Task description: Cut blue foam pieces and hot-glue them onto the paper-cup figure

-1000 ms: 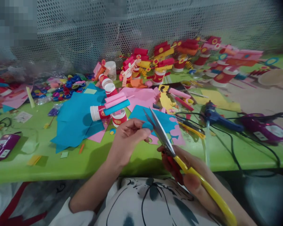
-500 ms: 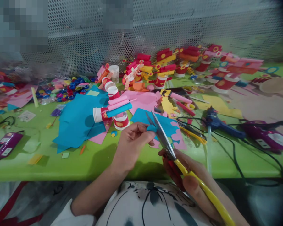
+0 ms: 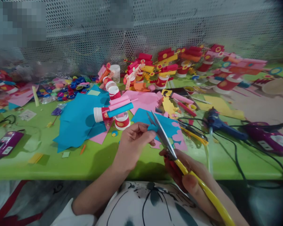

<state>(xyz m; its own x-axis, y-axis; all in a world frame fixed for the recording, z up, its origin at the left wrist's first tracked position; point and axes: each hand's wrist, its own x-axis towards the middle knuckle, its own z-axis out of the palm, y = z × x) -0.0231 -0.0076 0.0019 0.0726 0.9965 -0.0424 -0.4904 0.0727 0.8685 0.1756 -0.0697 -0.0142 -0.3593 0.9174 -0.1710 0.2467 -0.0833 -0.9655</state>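
Observation:
My left hand [image 3: 134, 141] pinches a small rounded piece of blue paper [image 3: 152, 128] between thumb and fingers. Scissors with yellow handles [image 3: 182, 167] are gripped in my right hand [image 3: 191, 175], their blades pointing up and away from me, slightly parted. The blades reach the right side of the blue piece; whether they touch it I cannot tell. Behind the hands lies a sheet of blue paper [image 3: 141, 116] with pink paper [image 3: 182, 141] that has a scalloped, cut edge. Just beyond my left hand, a red-and-white paper cup [image 3: 122, 121] bears pink and blue paper rolls [image 3: 120, 110].
A large blue sheet [image 3: 77, 119] covers the left middle of the green table. To the right lie a glue gun [image 3: 223, 124], black cords and a purple device [image 3: 270, 138]. Finished-looking cup models [image 3: 161, 81] line the back by a perforated metal panel [image 3: 85, 37].
The view has shifted very slightly. The blue piece looks turned a little in my left hand; both hands and the scissors keep nearly the same place.

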